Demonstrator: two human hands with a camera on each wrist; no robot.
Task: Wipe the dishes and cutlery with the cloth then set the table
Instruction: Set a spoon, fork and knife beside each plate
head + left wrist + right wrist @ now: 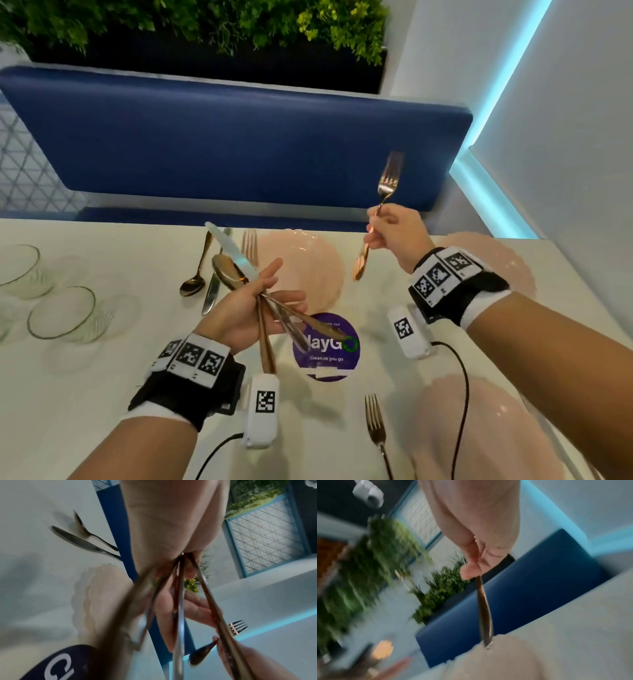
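Note:
My left hand [255, 308] holds a bundle of cutlery [239, 274] above the white table [102, 394]: a gold spoon, a knife and more handles fanning out [180, 608]. My right hand [390, 229] grips a gold fork [387, 181] by its handle, tines up, above the table's far edge; the handle shows in the right wrist view [483, 608]. A pink plate [308, 270] lies at the far place with a fork [250, 243], a knife [212, 291] and a spoon [195, 277] to its left. No cloth is in view.
Another pink plate [479, 428] lies near right with a fork [376, 431] on its left; a third pink plate [503, 263] is under my right wrist. Glass bowls [65, 315] stand at the left. A purple sticker [325, 346] marks the table's middle. A blue bench [222, 137] runs behind.

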